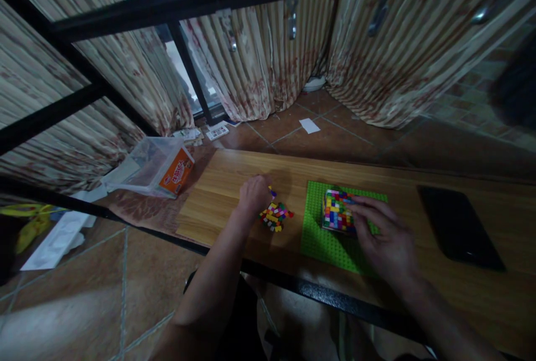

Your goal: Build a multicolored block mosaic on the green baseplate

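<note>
My left hand [253,195] is beside a small loose pile of colourful toy bricks [274,217], its fingers curled together near the pile's far edge. What sits between its fingertips is hidden. A low rectangular block of multicoloured toy bricks [336,211] rests on a green studded baseplate [318,246]. At the block's far right corner, my right hand [384,234] has thumb and fingers pinched together, touching the block's top. A small toy brick appears to be in that pinch, mostly covered by the fingers.
On the right of the wooden table [221,193] lies a dark phone or tablet [458,227]. A clear plastic box [144,165] with an orange label stands beyond the left end. A black metal bar frame [167,5] and striped curtains [251,65] are behind.
</note>
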`<state>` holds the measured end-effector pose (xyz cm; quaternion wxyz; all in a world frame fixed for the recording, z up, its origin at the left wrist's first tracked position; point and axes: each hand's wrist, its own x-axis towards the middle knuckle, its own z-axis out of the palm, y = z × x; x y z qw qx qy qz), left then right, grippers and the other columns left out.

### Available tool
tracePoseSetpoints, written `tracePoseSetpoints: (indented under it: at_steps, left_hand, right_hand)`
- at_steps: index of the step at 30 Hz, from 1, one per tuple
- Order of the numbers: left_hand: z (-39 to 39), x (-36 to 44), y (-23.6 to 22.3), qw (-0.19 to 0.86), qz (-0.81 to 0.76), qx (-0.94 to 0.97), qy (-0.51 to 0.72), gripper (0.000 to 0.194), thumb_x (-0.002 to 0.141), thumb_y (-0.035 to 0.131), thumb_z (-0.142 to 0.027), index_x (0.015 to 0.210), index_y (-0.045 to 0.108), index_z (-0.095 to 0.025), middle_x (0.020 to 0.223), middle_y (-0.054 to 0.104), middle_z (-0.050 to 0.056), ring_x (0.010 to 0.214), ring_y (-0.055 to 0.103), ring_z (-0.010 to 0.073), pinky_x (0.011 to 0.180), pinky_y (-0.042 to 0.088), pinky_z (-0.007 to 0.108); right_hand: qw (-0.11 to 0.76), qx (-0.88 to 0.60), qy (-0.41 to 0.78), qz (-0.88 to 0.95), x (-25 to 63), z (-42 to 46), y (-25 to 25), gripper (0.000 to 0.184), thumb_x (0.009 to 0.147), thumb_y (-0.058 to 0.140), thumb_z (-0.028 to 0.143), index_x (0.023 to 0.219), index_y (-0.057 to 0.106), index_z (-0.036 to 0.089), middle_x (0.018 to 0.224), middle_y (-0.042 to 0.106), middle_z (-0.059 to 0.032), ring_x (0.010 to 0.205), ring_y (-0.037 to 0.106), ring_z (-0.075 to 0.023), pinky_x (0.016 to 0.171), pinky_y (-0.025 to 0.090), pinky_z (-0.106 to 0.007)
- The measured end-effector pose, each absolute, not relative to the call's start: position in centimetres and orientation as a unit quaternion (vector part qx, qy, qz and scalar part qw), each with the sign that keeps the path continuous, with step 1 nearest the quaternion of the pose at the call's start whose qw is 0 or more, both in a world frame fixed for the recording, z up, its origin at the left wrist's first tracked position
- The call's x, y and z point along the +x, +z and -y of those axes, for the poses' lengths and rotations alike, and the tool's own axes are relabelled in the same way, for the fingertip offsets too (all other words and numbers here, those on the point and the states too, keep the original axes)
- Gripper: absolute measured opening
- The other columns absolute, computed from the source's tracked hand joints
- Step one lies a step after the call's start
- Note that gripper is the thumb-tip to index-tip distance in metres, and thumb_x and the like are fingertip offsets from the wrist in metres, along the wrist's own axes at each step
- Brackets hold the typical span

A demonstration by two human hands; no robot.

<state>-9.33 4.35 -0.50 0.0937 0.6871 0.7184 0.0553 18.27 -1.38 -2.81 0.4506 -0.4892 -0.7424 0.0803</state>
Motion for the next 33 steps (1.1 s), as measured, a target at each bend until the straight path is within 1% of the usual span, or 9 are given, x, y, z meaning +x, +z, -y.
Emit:
tracePoseSetpoints:
  at_steps: [6,9,11,15,19,22,25,28,33]
  left_hand:
    - [-4.8,-8.4,-0.7,0.084,-0.729,0.678,0.035,0.026,0.089,0.048,-0.024,0.093,0.072,-0.016,0.100,0.074,0.015,0.099,0.069,0.0263,0.086,0.051,0.033]
    - [-5.0,-7.9,-0.7,0.078,-0.726,0.683,0.021,0.025,0.087,0.047,-0.017,0.090,0.072,-0.014,0.097,0.074,0.016,0.096,0.070,0.0280,0.083,0.051,0.034]
    - [-5.1,-7.7,-0.6,0.071,-0.722,0.688,0.024,0.026,0.086,0.046,-0.014,0.090,0.071,-0.013,0.094,0.074,0.016,0.093,0.070,0.0268,0.081,0.051,0.032]
    - [-5.0,-7.1,-0.1,0.073,-0.697,0.702,0.124,0.025,0.088,0.045,-0.017,0.092,0.071,-0.016,0.092,0.074,0.011,0.088,0.069,0.0208,0.081,0.050,0.028]
    - [-4.2,-5.3,-0.5,0.183,-0.617,0.712,0.282,0.019,0.085,0.051,-0.015,0.088,0.069,-0.017,0.088,0.073,0.005,0.081,0.067,0.0145,0.078,0.051,0.024]
    - [-2.9,-3.4,-0.9,0.290,-0.536,0.710,0.352,0.016,0.084,0.053,-0.014,0.085,0.069,-0.017,0.086,0.072,0.004,0.079,0.067,0.0129,0.076,0.052,0.023]
    - [-1.7,-2.0,-0.9,0.352,-0.483,0.713,0.367,0.015,0.084,0.055,-0.014,0.083,0.070,-0.017,0.088,0.073,0.003,0.081,0.068,0.0129,0.078,0.053,0.024]
    - [-1.0,-1.3,-0.7,0.373,-0.475,0.710,0.362,0.015,0.084,0.057,-0.012,0.083,0.070,-0.018,0.090,0.074,0.003,0.084,0.069,0.0135,0.082,0.054,0.026]
    - [-1.0,-1.0,-1.0,0.385,-0.489,0.688,0.375,0.019,0.083,0.058,-0.009,0.097,0.068,-0.018,0.096,0.074,0.002,0.089,0.070,0.0130,0.087,0.055,0.028]
  right_hand:
    - [0.449,-0.488,0.087,0.743,18.2,1.6,-2.6,0.017,0.089,0.057,0.022,0.099,0.071,0.026,0.106,0.070,-0.0059,0.096,0.068,-0.0224,0.087,0.055,-0.043]
    - [0.448,-0.486,0.093,0.745,18.3,1.7,-2.3,0.017,0.090,0.057,0.021,0.098,0.071,0.026,0.105,0.071,-0.0052,0.093,0.069,-0.0214,0.084,0.056,-0.042]
    - [0.445,-0.491,0.092,0.743,18.4,1.8,-2.2,0.018,0.089,0.056,0.021,0.098,0.071,0.026,0.105,0.071,-0.0050,0.094,0.069,-0.0215,0.085,0.056,-0.041]
    - [0.456,-0.507,0.081,0.727,18.6,1.5,-2.0,0.018,0.089,0.055,0.021,0.095,0.071,0.027,0.103,0.072,-0.0041,0.094,0.069,-0.0215,0.086,0.055,-0.041]
    - [0.467,-0.512,0.072,0.717,18.7,1.2,-1.7,0.018,0.088,0.055,0.020,0.092,0.071,0.027,0.099,0.073,-0.0033,0.093,0.069,-0.0213,0.085,0.055,-0.041]
    - [0.466,-0.514,0.079,0.716,18.6,1.1,-1.7,0.019,0.088,0.054,0.019,0.092,0.071,0.026,0.099,0.073,-0.0037,0.093,0.069,-0.0212,0.085,0.054,-0.041]
    - [0.457,-0.516,0.086,0.719,18.5,1.0,-1.8,0.019,0.088,0.055,0.019,0.094,0.071,0.025,0.099,0.073,-0.0045,0.094,0.069,-0.0220,0.085,0.053,-0.042]
    - [0.453,-0.519,0.085,0.720,18.4,1.1,-1.9,0.018,0.089,0.055,0.020,0.094,0.071,0.025,0.098,0.073,-0.0044,0.094,0.069,-0.0221,0.085,0.053,-0.042]
    - [0.451,-0.513,0.075,0.726,18.3,1.1,-1.9,0.019,0.088,0.054,0.018,0.094,0.070,0.025,0.095,0.073,-0.0035,0.091,0.068,-0.0210,0.084,0.053,-0.040]
